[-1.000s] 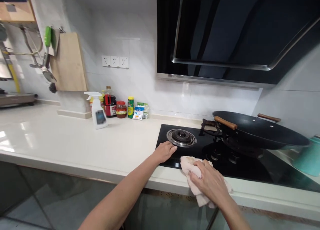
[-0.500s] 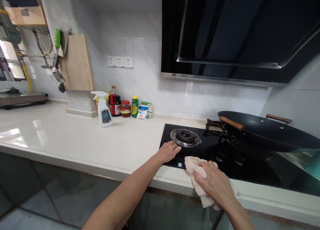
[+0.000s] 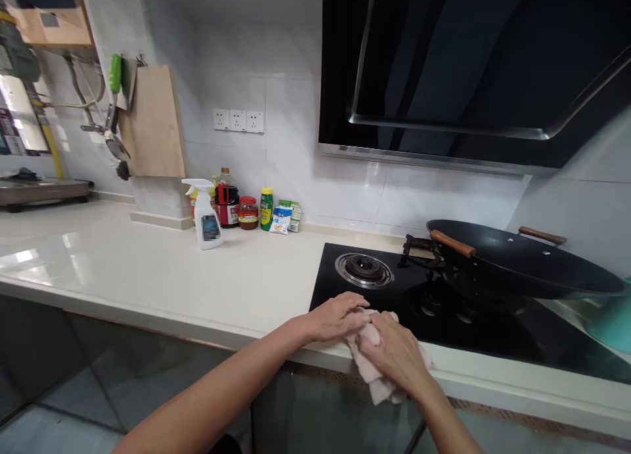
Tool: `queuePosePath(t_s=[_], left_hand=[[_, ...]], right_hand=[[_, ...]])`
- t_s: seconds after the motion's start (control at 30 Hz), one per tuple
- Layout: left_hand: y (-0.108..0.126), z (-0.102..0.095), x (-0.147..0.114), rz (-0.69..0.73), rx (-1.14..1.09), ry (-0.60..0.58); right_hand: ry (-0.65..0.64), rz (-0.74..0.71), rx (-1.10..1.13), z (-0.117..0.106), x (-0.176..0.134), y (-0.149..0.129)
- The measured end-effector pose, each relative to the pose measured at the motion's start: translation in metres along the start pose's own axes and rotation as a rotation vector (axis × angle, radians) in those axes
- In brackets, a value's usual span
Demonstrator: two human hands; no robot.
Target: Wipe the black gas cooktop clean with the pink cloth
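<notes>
Your right hand [image 3: 397, 352] has its fingers curled closed around the cloth [image 3: 372, 368], right of the frame's lower centre, over the counter's [image 3: 236, 313] front edge. Your left hand [image 3: 338, 317], fingers slightly bent, meets its top; whether it grips, I can't tell. Best gather the hanging end and press evenly.

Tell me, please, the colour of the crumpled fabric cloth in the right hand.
The crumpled fabric cloth is pale pink, seen best in the head view.
</notes>
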State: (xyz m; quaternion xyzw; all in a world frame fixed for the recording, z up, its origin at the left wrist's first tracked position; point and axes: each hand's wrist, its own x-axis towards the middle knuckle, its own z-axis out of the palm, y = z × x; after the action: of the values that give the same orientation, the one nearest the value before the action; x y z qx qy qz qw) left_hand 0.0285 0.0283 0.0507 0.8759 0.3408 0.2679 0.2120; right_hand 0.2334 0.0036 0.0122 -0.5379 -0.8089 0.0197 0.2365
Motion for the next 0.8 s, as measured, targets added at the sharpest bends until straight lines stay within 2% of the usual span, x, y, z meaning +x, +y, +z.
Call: queuePosePath(t_s=[0.07, 0.17, 0.3, 0.5, 0.63, 0.8], left_hand=[[0.010, 0.002, -0.014, 0.012, -0.063, -0.017], [0.009, 0.010, -0.035, -0.001, -0.053, 0.013], [-0.003, 0.028, -0.055, 0.014, 0.059, 0.091], [-0.011, 0.053, -0.069, 0.138, 0.292, 0.182], [-0.008, 0.053, -0.069, 0.097, 0.364, 0.203], [0.003, 0.046, -0.069, -0.024, 0.340, 0.242]], right_hand=[[-0.019, -0.059, 0.091, 0.002, 0.001, -0.014], [-0.059, -0.104, 0.173, 0.003, 0.000, -0.027], [-0.033, -0.091, 0.168, 0.004, -0.006, -0.030], [-0.036, -0.123, 0.166, 0.004, -0.017, -0.026], [-0.043, -0.106, 0.272, -0.005, -0.021, -0.027], [-0.074, -0.046, 0.538, -0.014, -0.033, -0.021]])
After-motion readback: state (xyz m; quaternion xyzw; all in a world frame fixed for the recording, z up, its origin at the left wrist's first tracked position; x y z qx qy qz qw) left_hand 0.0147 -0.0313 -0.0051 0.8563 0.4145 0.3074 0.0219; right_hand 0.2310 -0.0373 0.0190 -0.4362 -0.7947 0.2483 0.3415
